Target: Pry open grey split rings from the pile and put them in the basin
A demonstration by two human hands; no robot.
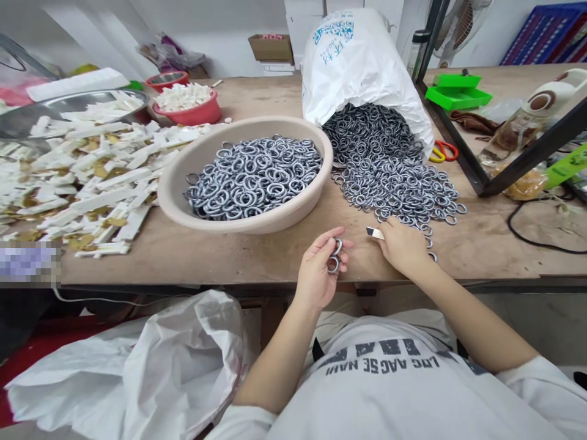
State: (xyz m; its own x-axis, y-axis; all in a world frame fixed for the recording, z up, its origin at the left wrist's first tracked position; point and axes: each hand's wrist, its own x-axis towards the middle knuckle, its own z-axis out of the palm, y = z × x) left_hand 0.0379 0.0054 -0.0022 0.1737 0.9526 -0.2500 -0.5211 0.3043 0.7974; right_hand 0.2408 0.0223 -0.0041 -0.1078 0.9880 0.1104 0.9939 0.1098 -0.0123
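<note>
Two grey rings (334, 264) are held between the thumb and fingers of my left hand (317, 269), just above the table's front edge. My right hand (403, 245) is closed around a small blade (375, 233) whose dark tip points left toward the rings, with a gap between. Beyond my left hand stands a beige basin (247, 226) heaped with grey rings (257, 174). A white sack (362, 61) lies with its mouth toward me, and loose rings (398, 189) spill from it onto the table, reaching my right hand.
White plastic pieces (105, 195) are piled on the left, beside a metal bowl (142, 104) and a red bowl (211, 110). To the right are scissors (447, 151), a black metal frame (481, 180), a green tray (458, 98) and a glass bottle (509, 134). A white bag (183, 360) hangs below.
</note>
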